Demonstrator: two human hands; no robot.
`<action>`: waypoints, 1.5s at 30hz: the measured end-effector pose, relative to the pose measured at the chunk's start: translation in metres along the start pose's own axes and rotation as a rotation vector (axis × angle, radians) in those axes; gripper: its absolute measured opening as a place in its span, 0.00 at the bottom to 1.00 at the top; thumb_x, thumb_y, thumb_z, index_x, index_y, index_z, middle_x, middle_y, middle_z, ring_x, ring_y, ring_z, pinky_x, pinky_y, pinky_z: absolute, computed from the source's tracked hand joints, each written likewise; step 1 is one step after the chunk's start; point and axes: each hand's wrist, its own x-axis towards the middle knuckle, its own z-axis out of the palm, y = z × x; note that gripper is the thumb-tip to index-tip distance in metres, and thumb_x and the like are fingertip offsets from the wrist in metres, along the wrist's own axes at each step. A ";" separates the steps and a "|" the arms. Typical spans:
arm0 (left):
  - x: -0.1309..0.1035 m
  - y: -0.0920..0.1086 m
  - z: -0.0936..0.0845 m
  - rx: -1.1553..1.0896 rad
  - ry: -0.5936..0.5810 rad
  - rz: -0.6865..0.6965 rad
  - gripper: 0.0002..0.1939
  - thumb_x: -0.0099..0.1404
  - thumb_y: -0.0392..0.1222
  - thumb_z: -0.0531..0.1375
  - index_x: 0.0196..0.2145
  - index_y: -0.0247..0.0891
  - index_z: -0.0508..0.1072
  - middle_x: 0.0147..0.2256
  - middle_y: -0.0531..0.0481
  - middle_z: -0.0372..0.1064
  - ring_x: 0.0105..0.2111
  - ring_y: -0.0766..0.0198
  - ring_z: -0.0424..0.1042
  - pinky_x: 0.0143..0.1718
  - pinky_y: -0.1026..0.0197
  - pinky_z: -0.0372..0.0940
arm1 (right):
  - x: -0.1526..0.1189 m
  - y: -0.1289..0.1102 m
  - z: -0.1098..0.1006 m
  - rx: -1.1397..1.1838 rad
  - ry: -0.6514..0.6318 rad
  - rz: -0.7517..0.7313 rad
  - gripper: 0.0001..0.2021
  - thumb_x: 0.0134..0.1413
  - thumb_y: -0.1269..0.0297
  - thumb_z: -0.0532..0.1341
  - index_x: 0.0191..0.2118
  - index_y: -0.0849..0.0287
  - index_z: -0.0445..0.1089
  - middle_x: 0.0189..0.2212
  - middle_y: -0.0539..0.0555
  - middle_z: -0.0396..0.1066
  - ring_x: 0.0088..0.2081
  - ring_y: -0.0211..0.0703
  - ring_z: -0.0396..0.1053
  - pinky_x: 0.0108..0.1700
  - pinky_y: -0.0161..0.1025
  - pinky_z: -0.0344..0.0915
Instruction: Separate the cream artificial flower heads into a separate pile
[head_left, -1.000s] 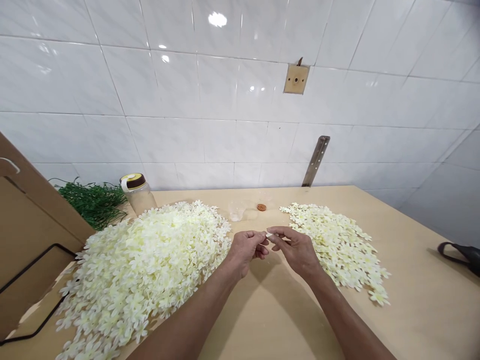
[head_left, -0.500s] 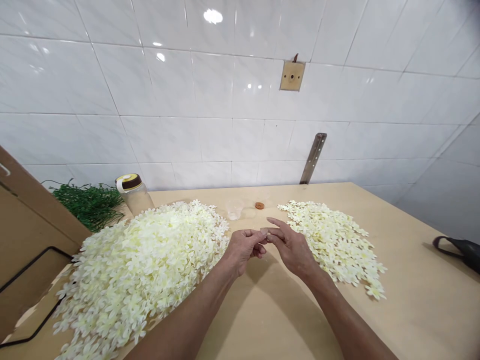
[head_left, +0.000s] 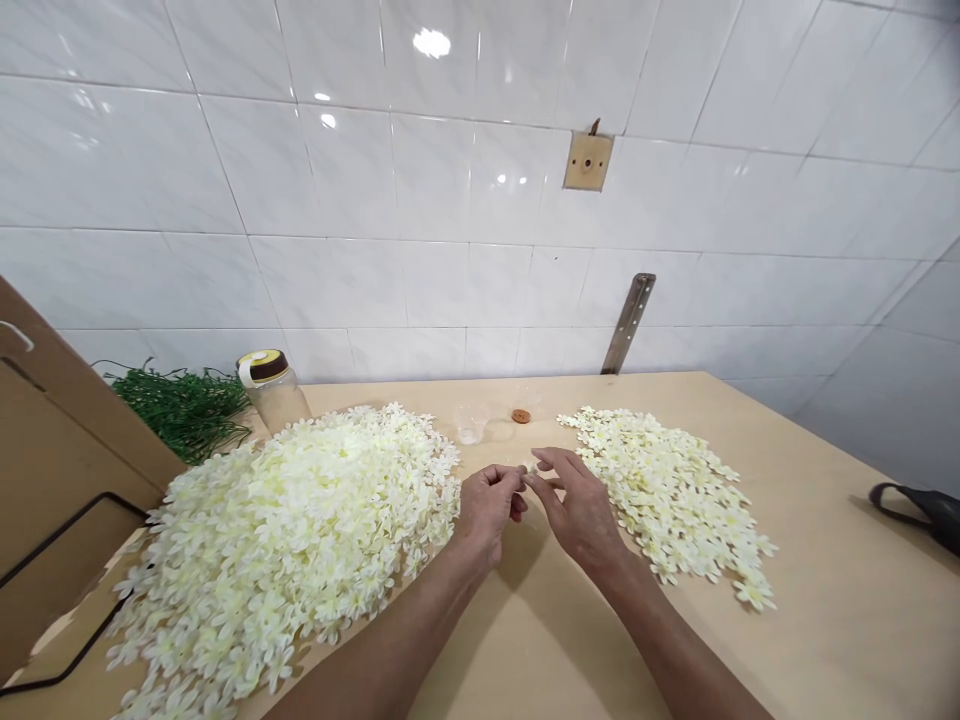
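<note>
Above the tabletop, my left hand (head_left: 486, 505) and my right hand (head_left: 577, 500) meet at the fingertips. The left thumb and forefinger are pinched together, the other fingers curled beneath. My right thumb and fingers close in against them from the other side. A small pale bit shows between the fingertips, too small to name. To the left of my hands lies a big heap of artificial cream-white flower heads (head_left: 300, 520). On the right, a flatter spread of the same flower heads (head_left: 667, 490) lies beside my right wrist.
Beyond my hands stand a small clear cup (head_left: 471, 424) and a round brown disc (head_left: 520, 416). A bottle with a brown-yellow lid (head_left: 274, 390), green artificial stems (head_left: 180, 405) and a cardboard box (head_left: 67, 440) are at left. A black strap (head_left: 911, 505) lies far right.
The right fingers have bent and shifted slightly down and away from the left, and a pale bit now shows between the fingertips. The camera view has tilted up slightly.
</note>
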 end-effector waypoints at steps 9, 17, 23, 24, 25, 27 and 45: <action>0.003 -0.007 0.000 -0.155 -0.080 -0.063 0.10 0.49 0.42 0.67 0.24 0.33 0.71 0.21 0.53 0.65 0.19 0.72 0.62 0.22 0.66 0.55 | 0.002 0.001 -0.003 0.032 -0.019 0.105 0.15 0.61 0.54 0.58 0.43 0.58 0.75 0.40 0.59 0.75 0.36 0.45 0.74 0.37 0.41 0.75; 0.002 -0.006 -0.001 -0.199 -0.184 -0.100 0.06 0.50 0.38 0.64 0.26 0.32 0.73 0.22 0.51 0.67 0.20 0.71 0.63 0.23 0.66 0.56 | 0.007 -0.003 -0.017 0.142 -0.145 0.319 0.11 0.54 0.56 0.63 0.38 0.56 0.76 0.34 0.54 0.78 0.35 0.46 0.76 0.38 0.41 0.73; 0.004 -0.003 -0.003 -0.158 -0.224 -0.144 0.17 0.54 0.51 0.66 0.27 0.31 0.73 0.23 0.50 0.66 0.19 0.70 0.64 0.22 0.64 0.56 | 0.006 -0.005 -0.017 0.107 -0.144 0.248 0.09 0.55 0.61 0.61 0.40 0.54 0.77 0.35 0.53 0.79 0.34 0.44 0.76 0.39 0.40 0.72; 0.004 -0.002 -0.003 -0.135 -0.215 -0.142 0.18 0.53 0.52 0.67 0.27 0.31 0.73 0.22 0.51 0.66 0.19 0.70 0.64 0.22 0.64 0.55 | 0.006 -0.006 -0.016 0.075 -0.145 0.215 0.09 0.56 0.62 0.60 0.40 0.54 0.77 0.34 0.52 0.79 0.34 0.44 0.76 0.39 0.40 0.72; 0.004 -0.001 -0.004 -0.116 -0.199 -0.138 0.18 0.52 0.51 0.68 0.26 0.32 0.72 0.22 0.51 0.66 0.19 0.70 0.63 0.22 0.65 0.54 | 0.005 -0.007 -0.016 0.040 -0.149 0.183 0.09 0.57 0.62 0.59 0.40 0.53 0.77 0.34 0.52 0.79 0.33 0.45 0.76 0.38 0.40 0.71; 0.004 0.000 -0.004 -0.087 -0.164 -0.130 0.17 0.49 0.50 0.69 0.24 0.32 0.71 0.21 0.51 0.66 0.19 0.70 0.63 0.21 0.65 0.53 | 0.004 -0.009 -0.014 -0.033 -0.163 0.123 0.10 0.59 0.63 0.57 0.40 0.53 0.76 0.32 0.53 0.79 0.33 0.45 0.76 0.37 0.39 0.70; 0.001 0.003 -0.005 -0.046 -0.197 -0.058 0.15 0.52 0.49 0.67 0.22 0.33 0.72 0.20 0.50 0.66 0.19 0.71 0.62 0.23 0.65 0.54 | 0.003 -0.001 -0.013 -0.014 -0.264 0.099 0.20 0.63 0.55 0.54 0.54 0.57 0.71 0.32 0.53 0.79 0.29 0.43 0.74 0.34 0.38 0.70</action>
